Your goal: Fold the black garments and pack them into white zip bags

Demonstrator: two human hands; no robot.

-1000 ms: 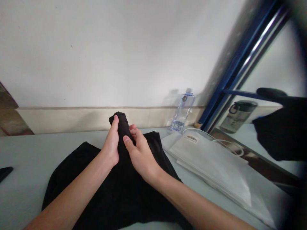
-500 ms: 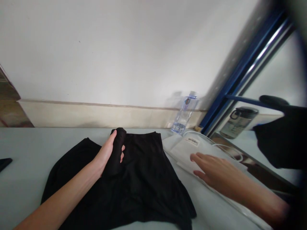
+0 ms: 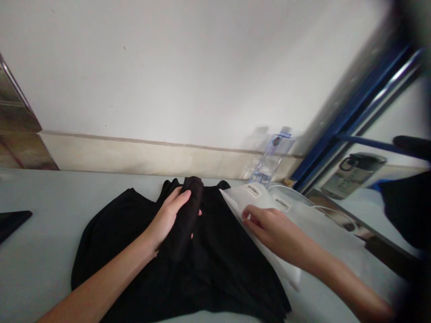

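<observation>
A rolled-up black cloth bundle (image 3: 185, 220) is gripped in my left hand (image 3: 170, 215), held above a black garment (image 3: 218, 264) spread on the table. My right hand (image 3: 266, 224) has its fingers closed on the near edge of a white plastic bag (image 3: 240, 195) with a barcode label. That bag is lifted and overlaps the right side of the garment. More white bags (image 3: 313, 229) lie beneath and beyond it, one with its own barcode label.
A clear plastic bottle (image 3: 272, 157) stands by the wall, near a white cable (image 3: 336, 213). Behind a blue frame (image 3: 357, 114) at the right is a lidded drinking bottle (image 3: 353, 175). Another dark item (image 3: 13, 222) lies at the left edge of the table (image 3: 37, 260).
My right hand has moved left and closed on a white bag, drawing it over the garment's edge. The left hand still holds the roll, and the view has shifted slightly.
</observation>
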